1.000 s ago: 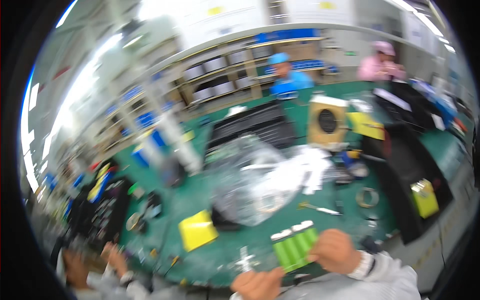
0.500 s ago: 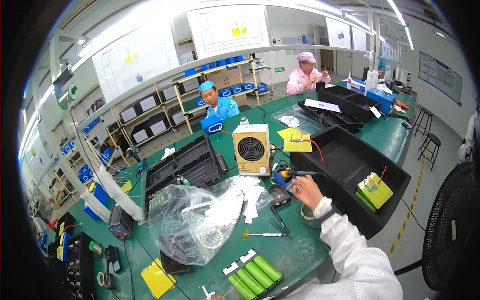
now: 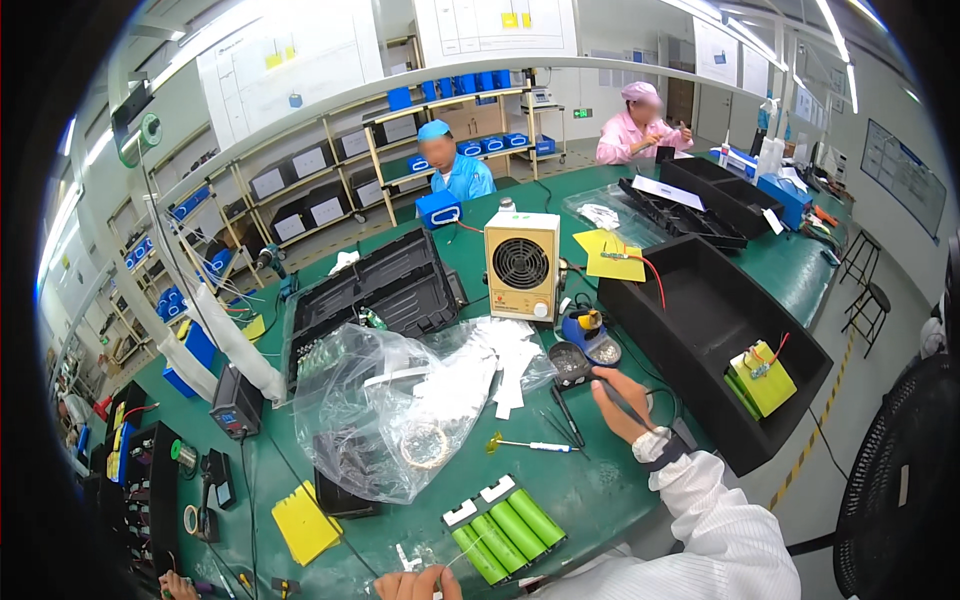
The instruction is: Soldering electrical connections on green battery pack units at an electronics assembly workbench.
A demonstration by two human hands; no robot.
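Observation:
My right hand (image 3: 622,405) grips a soldering iron by its dark handle, its front end near a small round black tin (image 3: 569,362). Just behind the tin is the blue soldering-iron stand (image 3: 592,335). At the lower edge my left hand (image 3: 425,584) is partly cut off, fingers pinched on a thin pale wire (image 3: 468,546), which looks like solder. That wire reaches over a pack of several green cylindrical cells (image 3: 505,532) with white pieces at its far end. Beyond the pack lie a white-handled screwdriver-like tool (image 3: 535,446) and black tweezers (image 3: 567,415).
A clear plastic bag (image 3: 350,440) with white strips covers the bench middle. Behind it stand a beige fan unit (image 3: 522,268) and an open black case (image 3: 390,290). A large black box (image 3: 690,300) is at right. Another person's hand (image 3: 178,586) shows lower left. Two co-workers sit opposite.
My right hand has taken the soldering iron out of its stand and drawn it nearer, to the black tin. My left hand has come further into view. The whole view has shifted slightly.

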